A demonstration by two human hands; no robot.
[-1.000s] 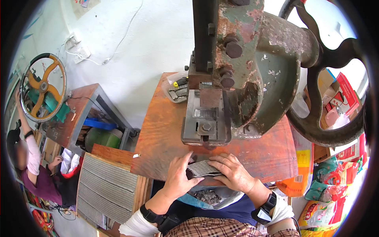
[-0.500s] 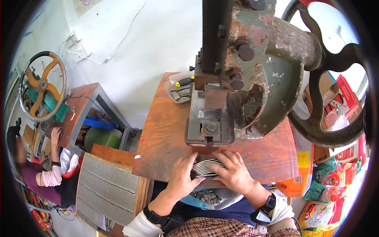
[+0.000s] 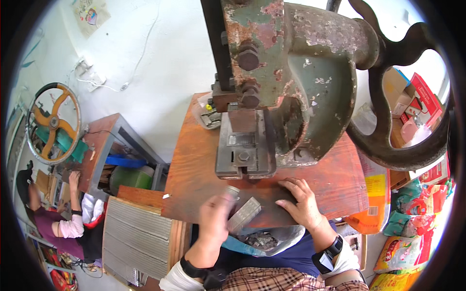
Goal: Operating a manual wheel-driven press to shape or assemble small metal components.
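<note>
My left hand [image 3: 213,216], smeared by motion, is closed on a small stack of thin grey metal strips [image 3: 232,191] that sticks up past its fingers. Beside it, at the table's front edge, a second stack of metal strips [image 3: 245,214] lies slantwise. Resting on the reddish wooden table [image 3: 194,169], my right hand [image 3: 302,203] holds nothing, its thumb apart from the fingers. Just beyond both hands stands the green hand press [image 3: 315,106], with a steel die [image 3: 245,155] under its ram. An open bag of small metal pieces [image 3: 262,241] sits below the edge.
A big dark handwheel [image 3: 378,111] juts from the press at the right. Behind the die is a clear tub of tools [image 3: 206,114]. At left stands a board covered with rows of metal strips [image 3: 136,237]; beyond it another person [image 3: 58,228] works at a second handwheel press [image 3: 54,121].
Both hands had been around one fanned stack of strips. They are now apart: the left has lifted some strips, the right has moved right, and a stack lies between them.
</note>
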